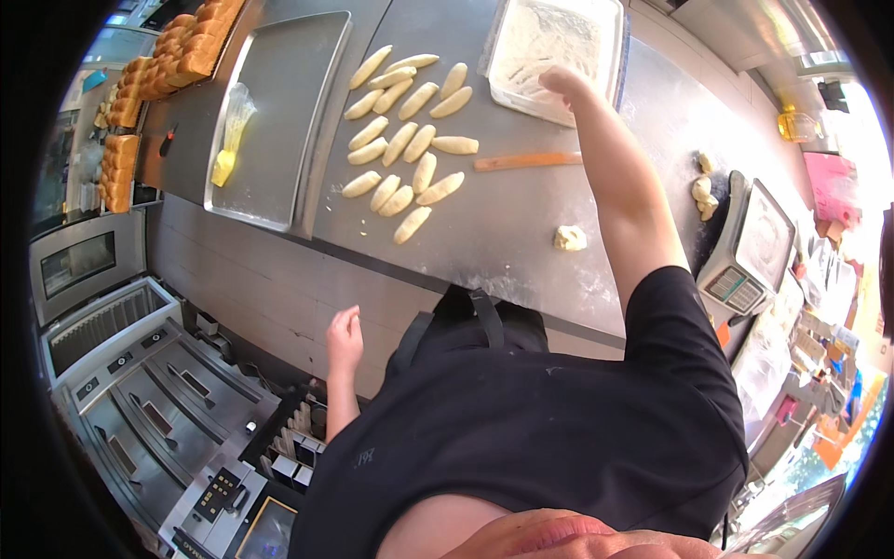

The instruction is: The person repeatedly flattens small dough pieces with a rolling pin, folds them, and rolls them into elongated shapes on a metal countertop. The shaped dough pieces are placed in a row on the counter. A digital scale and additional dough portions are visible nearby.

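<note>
My right hand [562,85] reaches into a white plastic tub [497,85] of flour [541,42]. Its fingertips are lowered towards the flour, so what they hold cannot be seen. My left hand [345,337] hangs beside my body, off the steel worktable [489,216], loosely bent with nothing visible in it. Several tapered dough rolls [399,143] lie in loose groups on the table. A wooden rolling pin [527,161] rests under my right forearm, its far end hidden. Nearer to me sits one small dough lump [570,238].
A metal baking tray [279,119] on the left bears a piping bag [232,136] with yellow filling. Baked loaves [188,52] stand beyond it. At right are dough pieces [704,189] and a digital scale [747,244]. Deck-oven-like equipment [160,412] stands at lower left.
</note>
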Demonstrator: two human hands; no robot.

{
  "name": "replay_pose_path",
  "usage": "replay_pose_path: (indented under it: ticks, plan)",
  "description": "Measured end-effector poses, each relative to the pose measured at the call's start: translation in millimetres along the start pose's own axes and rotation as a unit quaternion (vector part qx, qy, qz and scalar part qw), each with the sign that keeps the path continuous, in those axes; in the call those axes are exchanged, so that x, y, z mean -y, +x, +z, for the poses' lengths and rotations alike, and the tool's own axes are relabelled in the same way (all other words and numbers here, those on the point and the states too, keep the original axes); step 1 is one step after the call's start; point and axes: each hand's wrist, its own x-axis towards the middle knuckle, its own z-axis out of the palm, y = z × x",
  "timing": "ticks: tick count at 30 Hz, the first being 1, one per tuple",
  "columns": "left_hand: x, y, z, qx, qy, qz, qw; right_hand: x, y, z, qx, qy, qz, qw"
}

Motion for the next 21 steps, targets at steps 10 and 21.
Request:
replay_pose_path:
  ticks: [10, 21]
  plan:
    - [112, -112, 28, 0.064, -0.005, -0.244, 0.968, 26, 53, 46, 0.133, 0.509, 0.064, 0.848]
    - [159, -66, 24, 0.168, 0.029, -0.238, 0.956, -39, -135, 29, -0.333, 0.185, -0.245, 0.892]
